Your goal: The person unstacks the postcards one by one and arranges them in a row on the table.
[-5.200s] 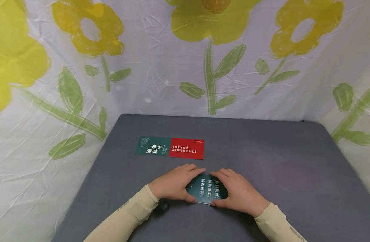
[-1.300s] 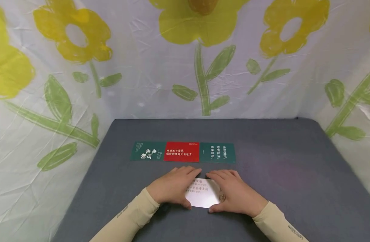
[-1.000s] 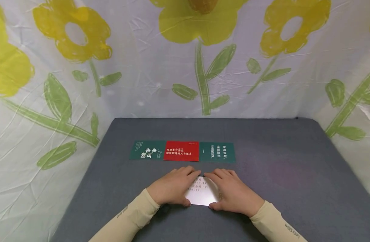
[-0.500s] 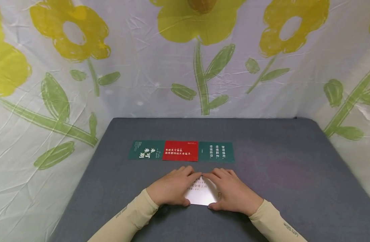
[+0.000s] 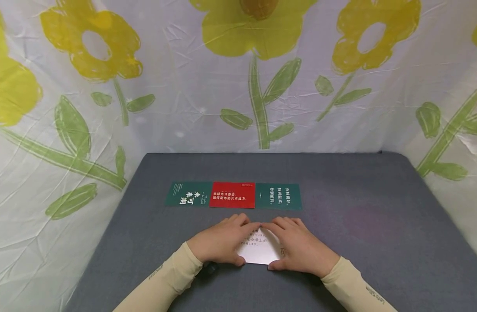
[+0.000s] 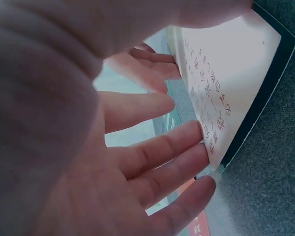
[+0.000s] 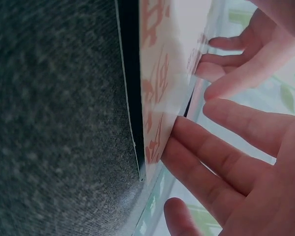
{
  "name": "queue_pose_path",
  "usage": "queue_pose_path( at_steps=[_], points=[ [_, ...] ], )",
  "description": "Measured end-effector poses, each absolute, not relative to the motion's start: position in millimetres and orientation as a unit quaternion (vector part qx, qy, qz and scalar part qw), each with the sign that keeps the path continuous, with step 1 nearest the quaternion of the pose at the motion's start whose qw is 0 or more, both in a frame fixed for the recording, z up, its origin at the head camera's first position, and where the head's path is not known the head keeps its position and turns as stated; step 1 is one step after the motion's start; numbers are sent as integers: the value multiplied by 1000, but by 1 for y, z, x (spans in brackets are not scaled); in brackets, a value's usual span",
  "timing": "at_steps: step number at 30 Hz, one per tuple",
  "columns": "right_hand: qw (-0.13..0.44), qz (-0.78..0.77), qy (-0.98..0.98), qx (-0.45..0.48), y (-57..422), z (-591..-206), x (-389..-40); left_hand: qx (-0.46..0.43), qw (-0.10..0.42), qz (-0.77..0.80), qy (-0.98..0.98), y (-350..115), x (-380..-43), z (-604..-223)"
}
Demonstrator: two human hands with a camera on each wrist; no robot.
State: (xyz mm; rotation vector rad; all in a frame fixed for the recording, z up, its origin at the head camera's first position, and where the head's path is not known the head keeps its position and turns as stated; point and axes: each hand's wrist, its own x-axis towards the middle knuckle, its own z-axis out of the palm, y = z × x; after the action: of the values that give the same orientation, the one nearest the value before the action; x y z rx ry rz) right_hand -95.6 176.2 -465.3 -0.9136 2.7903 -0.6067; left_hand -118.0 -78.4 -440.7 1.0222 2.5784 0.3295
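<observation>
Readable print, mostly Chinese.
Left green card (image 5: 188,193): 未来可期. Red card (image 5: 232,195): 来路无可眷恋,值得期待的只有远方. Right green card (image 5: 278,196): 你特别好,特别温柔,特别值得. White card (image 5: 258,251): 会考上的 legible, rest partly covered or too small. Sleeves (image 5: 357,284): print blurred.

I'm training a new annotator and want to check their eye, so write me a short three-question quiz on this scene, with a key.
1. True or false: the left hand and the right hand both hold the white card.
2. Of the three cards lying in line beyond it, what colour is the middle card? A) white B) red C) yellow
3. Fill in: the two end cards are ___.

Key: 1 true; 2 B; 3 green.
</observation>
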Motion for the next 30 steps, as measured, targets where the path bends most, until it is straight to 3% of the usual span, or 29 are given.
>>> queue_pose_path(
  at_steps=[5,16,30],
  points=[
    [69,-199,929,-303,182,-464,-95,356,179,132,908,-74,-118,-441],
    [45,-200,932,-298,196,-456,-101,378,130,159,903,-65,-124,-453],
    [42,-192,955,-224,245,-445,-131,395,100,140,903,-4,-177,-445]
  ],
)
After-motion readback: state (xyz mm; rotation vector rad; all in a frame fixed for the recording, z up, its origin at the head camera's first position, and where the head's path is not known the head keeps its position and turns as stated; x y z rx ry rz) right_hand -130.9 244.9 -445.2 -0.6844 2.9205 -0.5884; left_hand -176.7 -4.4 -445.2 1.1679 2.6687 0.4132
